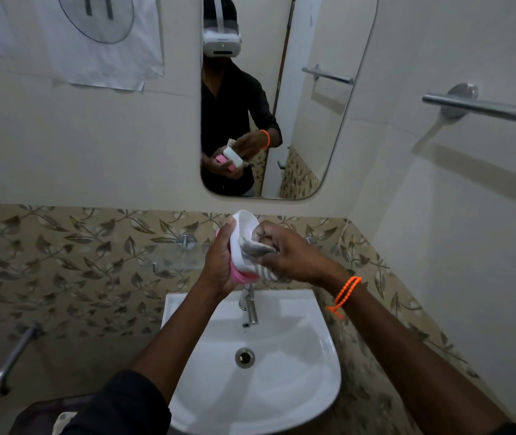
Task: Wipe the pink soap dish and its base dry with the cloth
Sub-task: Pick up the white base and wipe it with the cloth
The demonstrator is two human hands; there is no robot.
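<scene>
My left hand (219, 262) grips the soap dish above the sink, holding it nearly upright. The white base (241, 237) faces my right hand, and the pink dish (239, 276) shows behind and below it. My right hand (291, 252) holds a bunched grey-and-white striped cloth (258, 246) and presses it into the hollow of the white base. A tail of the cloth hangs below the hands. The mirror shows the same hands, dish and cloth from the far side.
A white sink (313, 372) with a chrome tap (250, 309) lies directly below my hands. A glass shelf (175, 255) is fixed to the leaf-patterned tiles behind. A mirror (313, 120) hangs above, and a towel rail (485, 108) juts from the right wall.
</scene>
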